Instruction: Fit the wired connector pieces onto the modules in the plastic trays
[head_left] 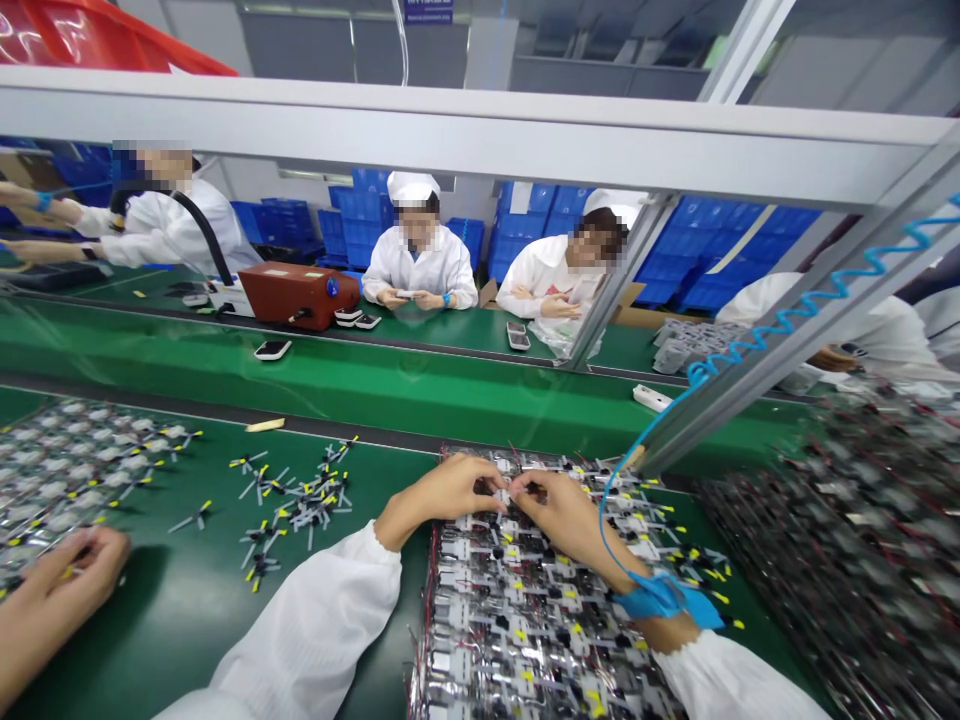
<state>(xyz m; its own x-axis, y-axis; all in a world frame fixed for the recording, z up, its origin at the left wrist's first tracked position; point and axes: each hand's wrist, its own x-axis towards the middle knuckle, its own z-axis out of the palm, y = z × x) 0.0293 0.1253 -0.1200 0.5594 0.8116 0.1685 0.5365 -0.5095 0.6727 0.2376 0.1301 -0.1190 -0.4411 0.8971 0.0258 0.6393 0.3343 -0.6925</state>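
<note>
My left hand [459, 487] and my right hand [559, 508] meet over the far part of a tray of small assemblies [517, 625]. Both hands are closed in a pinch, thumb against forefinger, almost touching each other. Whatever sits between the fingertips is too small and hidden to name. The assemblies lie in tight rows, with white, black and yellow parts and thin red wires. Round my right wrist runs a blue strap [664, 598] with a coiled blue cord [810, 300]. Left of the tray, loose grey three-armed pieces with yellow tips [311, 505] lie scattered on the green table [187, 630].
Another person's hand [75, 575] rests at the left by a second array of assemblies [75, 470]. Dark stacked trays [847, 530] stand at the right. A metal frame [450, 130] crosses ahead. Beyond a green conveyor belt [375, 375], several people in white sit near a reddish-brown box [289, 295].
</note>
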